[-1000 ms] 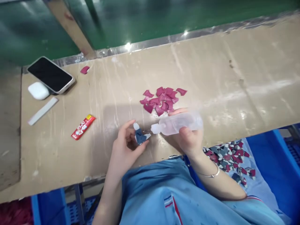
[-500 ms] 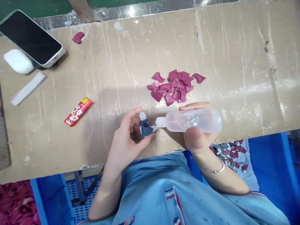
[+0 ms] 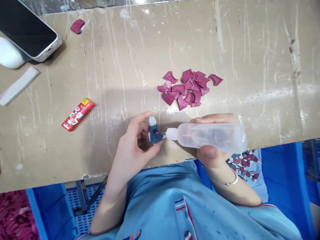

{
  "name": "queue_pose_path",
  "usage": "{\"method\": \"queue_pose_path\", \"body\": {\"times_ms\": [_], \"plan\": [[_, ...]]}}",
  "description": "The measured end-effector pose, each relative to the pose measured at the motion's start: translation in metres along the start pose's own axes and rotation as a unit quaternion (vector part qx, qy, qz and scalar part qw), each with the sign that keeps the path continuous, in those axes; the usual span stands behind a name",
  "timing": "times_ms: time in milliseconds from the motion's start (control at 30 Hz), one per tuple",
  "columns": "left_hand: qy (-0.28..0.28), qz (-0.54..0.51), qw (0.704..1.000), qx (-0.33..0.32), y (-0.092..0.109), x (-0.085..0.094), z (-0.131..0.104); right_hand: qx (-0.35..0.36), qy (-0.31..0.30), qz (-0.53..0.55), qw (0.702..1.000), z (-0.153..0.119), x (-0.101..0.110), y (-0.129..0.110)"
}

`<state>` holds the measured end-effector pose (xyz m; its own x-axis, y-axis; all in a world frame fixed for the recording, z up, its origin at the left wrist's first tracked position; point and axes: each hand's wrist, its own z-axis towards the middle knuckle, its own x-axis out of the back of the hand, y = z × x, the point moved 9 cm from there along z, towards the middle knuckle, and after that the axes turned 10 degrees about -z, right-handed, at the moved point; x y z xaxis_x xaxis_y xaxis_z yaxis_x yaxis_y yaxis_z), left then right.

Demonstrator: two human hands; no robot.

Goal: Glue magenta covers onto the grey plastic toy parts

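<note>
Between the thumb and fingers of my left hand [image 3: 135, 146] is a small dark blue and white plastic part [image 3: 155, 136], with a pale tab sticking up at its top. My right hand [image 3: 212, 156] is wrapped round a translucent squeeze bottle [image 3: 212, 136] lying nearly level. The bottle's white nozzle end points left and its thin tip meets the dark blue part, or comes very close to it. Just beyond both hands lies a loose heap of maroon plastic pieces [image 3: 185, 87].
On the left of the worktable [image 3: 120, 66] lie a red sachet [image 3: 78, 114], a pale strip [image 3: 18, 85], a phone [image 3: 27, 30], a white rounded case [image 3: 10, 53] and one maroon piece [image 3: 77, 26]. Below the edge are blue crates [image 3: 51, 210] and mixed pieces [image 3: 245, 163].
The bottle's base has swung slightly down and to the right, while its tip has shifted lower along the dark blue part. The view has shifted a little; my left hand keeps its hold.
</note>
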<state>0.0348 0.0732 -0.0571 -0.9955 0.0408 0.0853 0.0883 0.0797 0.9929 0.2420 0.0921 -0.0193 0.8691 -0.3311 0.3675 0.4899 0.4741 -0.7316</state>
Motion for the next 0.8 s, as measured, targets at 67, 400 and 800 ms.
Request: {"method": "queue_pose_path", "body": {"times_ms": [67,400,800], "plan": [[0.001,0.003,1.0,0.005,0.0,0.0,0.0,0.0,0.006,-0.006,1.0,0.0,0.001,-0.002],[-0.006,-0.004,1.0,0.03,0.001,0.0,0.002,-0.067,-0.062,0.023,0.996,-0.008,0.001,0.003],[0.027,-0.018,0.999,0.036,0.001,0.003,-0.001,-0.096,-0.019,0.015,0.995,-0.008,0.014,-0.002]]}}
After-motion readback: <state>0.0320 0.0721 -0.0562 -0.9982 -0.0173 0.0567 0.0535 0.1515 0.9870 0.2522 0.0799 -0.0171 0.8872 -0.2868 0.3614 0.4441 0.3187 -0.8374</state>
